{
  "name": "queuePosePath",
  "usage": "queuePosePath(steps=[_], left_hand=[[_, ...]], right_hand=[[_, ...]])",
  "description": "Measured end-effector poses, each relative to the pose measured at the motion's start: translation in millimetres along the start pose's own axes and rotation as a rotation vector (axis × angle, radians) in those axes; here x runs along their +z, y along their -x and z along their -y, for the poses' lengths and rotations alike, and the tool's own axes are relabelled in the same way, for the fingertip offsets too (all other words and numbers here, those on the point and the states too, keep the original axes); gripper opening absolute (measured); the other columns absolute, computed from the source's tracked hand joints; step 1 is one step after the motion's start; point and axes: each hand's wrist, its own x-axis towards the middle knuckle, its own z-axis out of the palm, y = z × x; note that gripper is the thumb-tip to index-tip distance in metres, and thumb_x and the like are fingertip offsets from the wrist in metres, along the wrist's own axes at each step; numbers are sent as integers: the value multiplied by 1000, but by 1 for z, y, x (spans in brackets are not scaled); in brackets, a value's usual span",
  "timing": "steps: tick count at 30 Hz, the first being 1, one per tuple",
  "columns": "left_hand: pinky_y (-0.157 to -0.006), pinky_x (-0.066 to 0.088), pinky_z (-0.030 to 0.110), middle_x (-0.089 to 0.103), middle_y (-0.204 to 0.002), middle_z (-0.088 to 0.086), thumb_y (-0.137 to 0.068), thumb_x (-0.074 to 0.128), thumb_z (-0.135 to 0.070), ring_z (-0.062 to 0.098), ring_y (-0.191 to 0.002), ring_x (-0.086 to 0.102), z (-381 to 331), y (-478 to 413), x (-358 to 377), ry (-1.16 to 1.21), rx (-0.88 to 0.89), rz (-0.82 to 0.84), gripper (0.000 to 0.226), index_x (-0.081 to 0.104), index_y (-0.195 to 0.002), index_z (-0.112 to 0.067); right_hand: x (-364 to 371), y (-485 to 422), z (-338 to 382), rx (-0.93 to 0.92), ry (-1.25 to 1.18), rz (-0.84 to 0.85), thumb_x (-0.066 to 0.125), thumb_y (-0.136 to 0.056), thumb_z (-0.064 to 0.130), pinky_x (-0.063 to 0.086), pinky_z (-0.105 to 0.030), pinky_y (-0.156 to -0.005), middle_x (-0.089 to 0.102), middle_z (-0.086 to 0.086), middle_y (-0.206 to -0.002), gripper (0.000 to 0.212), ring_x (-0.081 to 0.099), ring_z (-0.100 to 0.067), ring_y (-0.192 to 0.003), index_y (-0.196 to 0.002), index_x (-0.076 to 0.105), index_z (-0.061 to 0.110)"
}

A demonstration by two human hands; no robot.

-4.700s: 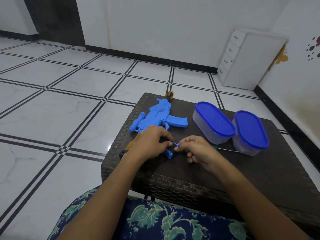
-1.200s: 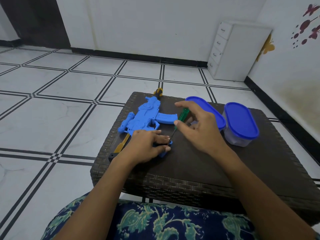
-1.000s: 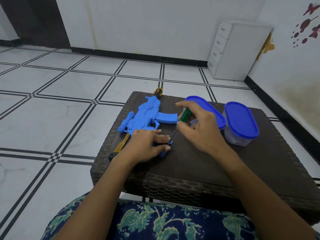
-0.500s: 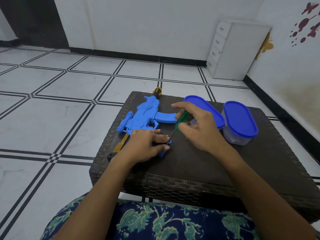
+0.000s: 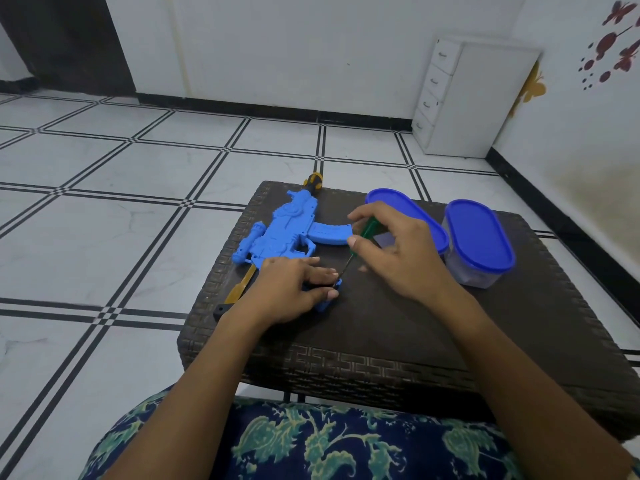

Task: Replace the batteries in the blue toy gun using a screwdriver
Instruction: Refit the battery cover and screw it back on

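The blue toy gun lies flat on the dark woven table, its orange-black muzzle at the far edge and its yellow stock toward me. My left hand presses down on the gun's grip end, fingers curled over a blue part that is mostly hidden. My right hand pinches a green-handled screwdriver between thumb and fingers. The thin shaft slants down, and its tip meets the blue part at my left fingertips.
Two clear tubs with blue lids stand side by side on the table's right, just behind my right hand. A white drawer unit stands by the far wall. Tiled floor lies left of the table. My patterned lap is at the bottom.
Earlier both hands worked at the blue part without the tool. The right hand now holds the screwdriver; over the last second its tip stays on the part and the fingers shift slightly on the handle.
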Motion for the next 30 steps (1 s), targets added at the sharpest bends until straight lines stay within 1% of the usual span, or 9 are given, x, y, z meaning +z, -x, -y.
queuePosePath(steps=[3,6,10,13,15,17,22,27,30], left_hand=[[-112,29,46,59,-128,-21,-84,66,-43,0,-134,39,0,0,0,2,-2,0,37,64,-120,-36],[-111,30,46,59,-128,-21,-84,66,-43,0,-134,39,0,0,0,3,-2,1,37,64,-120,-36],[-111,30,44,60,-127,-21,-84,67,-43,0,-133,40,0,0,0,-3,-2,-9,36,64,-120,-36],[-111,29,44,60,-126,-22,-84,67,-43,-1,-132,40,0,0,0,0,-10,-10,36,64,-119,-36],[-111,29,45,60,-126,-22,-84,66,-43,-1,-133,40,0,1,0,0,-11,-7,36,64,-119,-36],[-111,29,45,60,-127,-22,-84,66,-44,0,-133,39,-1,1,-1,-6,-9,-5,36,64,-120,-37],[-111,30,44,58,-128,-22,-85,65,-43,0,-134,38,-2,0,-1,-19,-13,15,36,63,-121,-38],[-111,29,44,59,-127,-24,-84,65,-45,-1,-133,38,-3,0,-2,-15,-17,10,36,63,-120,-40],[-112,28,43,57,-129,-24,-82,68,-46,-3,-134,37,-3,2,-5,-16,-7,28,40,62,-121,-40]], right_hand=[[-1,0,3,11,-100,43,63,-88,2,54,-15,-56,63,-7,-95,24,68,-18,-75,-109,64,14],[-2,0,4,-10,-84,17,69,-89,12,51,-11,-52,61,-11,-83,23,65,-17,-65,-111,66,15],[-2,-1,-1,-16,7,-32,73,-86,26,57,-24,-53,66,-6,-85,26,65,-16,-66,-110,66,20],[-2,-1,-3,-13,-1,0,70,-84,10,58,-32,-67,67,1,-92,24,66,-14,-82,-106,65,18],[-3,-1,-2,-19,11,12,68,-82,6,56,-33,-72,67,1,-91,25,65,-14,-83,-103,66,19],[-5,-1,0,-2,22,7,72,-83,12,56,-33,-68,68,-3,-86,21,66,-15,-73,-101,66,20],[-8,1,7,116,-14,-35,77,-81,31,55,-30,-42,68,-10,-67,22,65,-12,-45,-91,65,15],[-18,0,11,209,-21,-139,78,-80,33,46,-25,-35,63,0,-56,24,61,-14,-39,-76,65,14],[-31,-1,6,317,-77,-270,79,-80,30,48,-23,-37,65,-6,-59,25,59,-14,-41,-78,65,9]])
